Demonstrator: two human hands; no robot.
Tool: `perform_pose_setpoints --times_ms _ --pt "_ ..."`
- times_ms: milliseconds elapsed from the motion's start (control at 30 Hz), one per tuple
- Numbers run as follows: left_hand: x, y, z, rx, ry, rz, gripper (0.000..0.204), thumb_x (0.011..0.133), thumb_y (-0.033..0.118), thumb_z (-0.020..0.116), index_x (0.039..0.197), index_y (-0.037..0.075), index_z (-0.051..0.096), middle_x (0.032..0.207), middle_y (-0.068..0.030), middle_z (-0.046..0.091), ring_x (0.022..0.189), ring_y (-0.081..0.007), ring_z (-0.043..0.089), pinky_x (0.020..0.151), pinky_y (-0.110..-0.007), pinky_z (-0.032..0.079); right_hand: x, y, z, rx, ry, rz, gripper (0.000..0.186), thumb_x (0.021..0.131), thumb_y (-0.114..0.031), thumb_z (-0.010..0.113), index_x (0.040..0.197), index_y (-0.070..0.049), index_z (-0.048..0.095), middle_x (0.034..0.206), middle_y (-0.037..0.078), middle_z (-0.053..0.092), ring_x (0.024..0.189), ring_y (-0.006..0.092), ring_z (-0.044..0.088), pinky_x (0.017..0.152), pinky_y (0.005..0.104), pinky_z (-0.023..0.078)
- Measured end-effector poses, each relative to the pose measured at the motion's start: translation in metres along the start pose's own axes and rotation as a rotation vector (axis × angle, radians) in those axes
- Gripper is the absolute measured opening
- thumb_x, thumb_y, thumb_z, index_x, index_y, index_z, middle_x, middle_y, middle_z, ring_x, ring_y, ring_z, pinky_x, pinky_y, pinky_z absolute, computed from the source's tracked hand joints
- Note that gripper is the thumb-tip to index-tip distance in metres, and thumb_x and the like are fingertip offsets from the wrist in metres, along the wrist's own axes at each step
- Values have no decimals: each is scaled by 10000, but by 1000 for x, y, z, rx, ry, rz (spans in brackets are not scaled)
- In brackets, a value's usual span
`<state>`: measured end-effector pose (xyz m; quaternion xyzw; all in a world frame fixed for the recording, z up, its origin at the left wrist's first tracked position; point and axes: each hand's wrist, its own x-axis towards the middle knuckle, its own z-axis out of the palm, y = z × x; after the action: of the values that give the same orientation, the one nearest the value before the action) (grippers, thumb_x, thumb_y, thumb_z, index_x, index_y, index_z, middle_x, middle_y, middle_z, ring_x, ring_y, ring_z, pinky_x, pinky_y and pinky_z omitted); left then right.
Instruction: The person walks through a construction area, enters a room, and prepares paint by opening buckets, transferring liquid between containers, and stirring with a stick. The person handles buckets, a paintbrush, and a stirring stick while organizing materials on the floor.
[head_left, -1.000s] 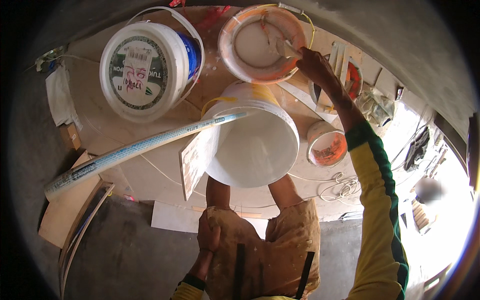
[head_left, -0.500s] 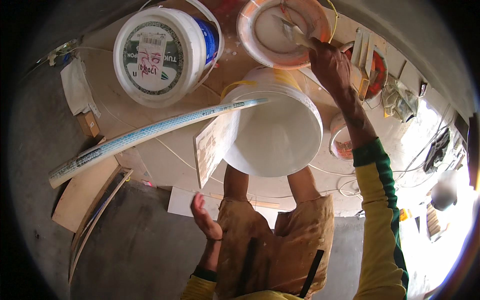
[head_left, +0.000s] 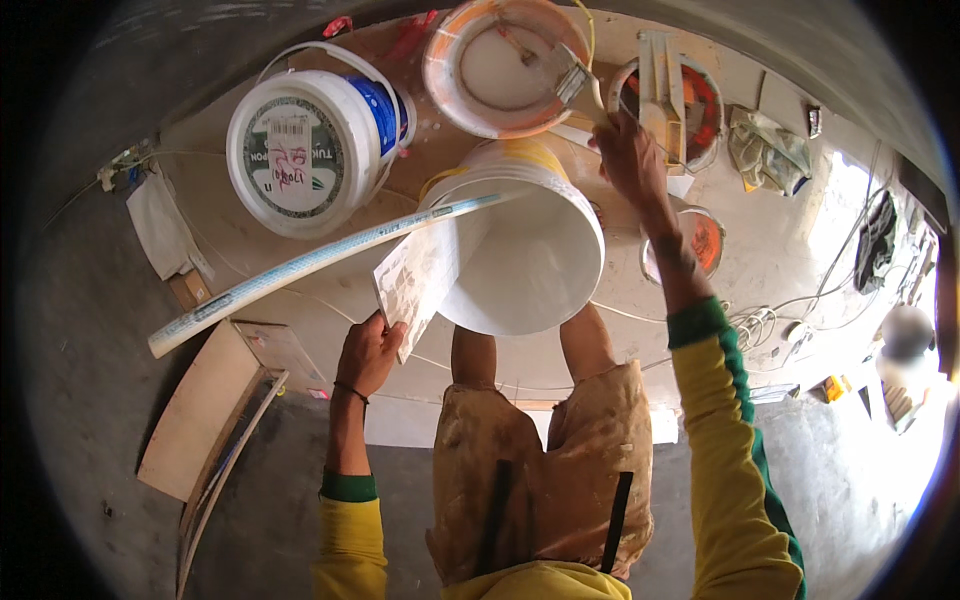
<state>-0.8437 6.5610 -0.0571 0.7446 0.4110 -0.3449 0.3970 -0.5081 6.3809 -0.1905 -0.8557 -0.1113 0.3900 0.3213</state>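
My right hand (head_left: 632, 160) is closed on the pale handle of a wide, flat brush (head_left: 572, 82), held beside the rim of an orange-stained bucket (head_left: 440, 75). Whitish material fills that bucket's inside, and a small brush (head_left: 520, 45) lies in it. My left hand (head_left: 370, 352) grips the lower edge of a mottled flat board (head_left: 408, 290). The board's upper part reaches into an open white bucket (head_left: 520, 260) between my legs. A long pale blue-and-white tube (head_left: 330, 262) rests with one end over the same bucket.
A lidded white tub (head_left: 300, 160) stands at the far left. Two smaller orange-stained buckets are to the right, one under a yellowish wooden piece (head_left: 660, 90). Cables (head_left: 755, 325) and a crumpled cloth (head_left: 770, 150) lie at the right. Bent boards (head_left: 200, 415) are at the left.
My left hand has gone from open beside my thigh to gripping the board's lower edge. My right hand and the brush have drawn back from over the orange-stained bucket toward its near right rim.
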Motion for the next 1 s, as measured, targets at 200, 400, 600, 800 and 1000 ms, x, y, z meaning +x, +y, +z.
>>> perform_pose_setpoints --times_ms 200,400,600,800,1000 --pt "-24 17 21 -234 43 -81 268 865 202 556 822 -62 553 630 -118 575 563 -192 588 534 -325 494 -90 -7 -16 -154 202 -206 287 837 -173 530 1095 -52 489 838 186 618 726 394 603 642 473 471" --pt "-41 5 34 -449 56 -169 300 867 225 573 796 -65 541 678 -82 553 596 -136 577 558 -293 548 -78 -23 -14 -104 301 -449 385 857 -155 510 1231 -113 426 961 136 593 784 358 607 630 449 492" --pt "-35 -2 58 -517 96 -218 289 856 231 596 788 -43 530 693 -44 522 648 -106 544 589 -307 551 34 38 45 -416 231 -680 427 856 -132 468 1279 -130 406 775 173 601 607 357 602 478 446 476" --pt "-38 -7 76 -614 17 -320 258 839 248 601 929 9 568 849 -37 562 791 -126 570 720 -349 534 23 21 32 -455 129 -464 384 842 -153 494 1225 -125 506 777 167 628 683 357 622 581 448 507" --pt "-38 -10 79 -581 34 -328 239 814 212 617 898 -5 562 846 -51 565 770 -127 572 678 -339 537 -4 -21 21 -293 205 -484 285 852 -173 492 1124 -132 569 857 160 635 757 367 623 632 458 506"
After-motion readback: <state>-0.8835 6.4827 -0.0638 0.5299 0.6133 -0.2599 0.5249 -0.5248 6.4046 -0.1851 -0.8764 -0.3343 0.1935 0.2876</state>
